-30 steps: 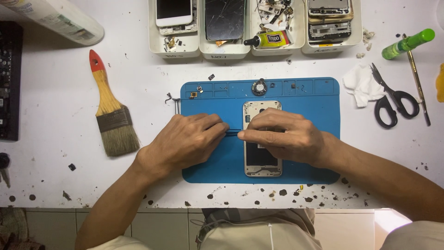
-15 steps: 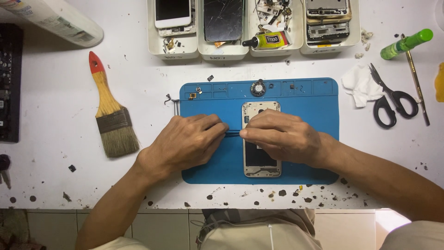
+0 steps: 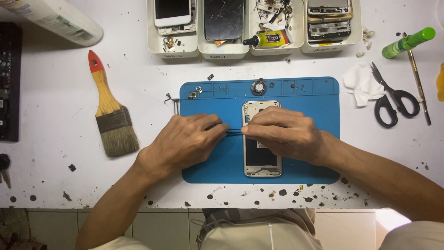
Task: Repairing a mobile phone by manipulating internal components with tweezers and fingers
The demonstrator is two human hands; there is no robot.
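Observation:
An opened phone (image 3: 262, 158) with its back off lies upright on a blue work mat (image 3: 217, 166). My right hand (image 3: 284, 133) rests across the phone's middle, fingers pressed down on it. My left hand (image 3: 187, 140) sits on the mat just left of the phone. Between the fingertips of both hands runs a thin dark tool (image 3: 234, 132), pinched by my left fingers and touching the phone's left edge. A small round part (image 3: 258, 87) and tiny screws lie in the mat's top compartments.
A paintbrush with a red-tipped handle (image 3: 111, 111) lies left of the mat. Scissors (image 3: 393, 99), a crumpled tissue (image 3: 361, 83), a green bottle (image 3: 408, 42) and a thin rod are at right. White trays (image 3: 217, 51) with phone parts and a glue tube line the back.
Both hands stay almost still over the phone; the fingertips shift only slightly around the thin tool.

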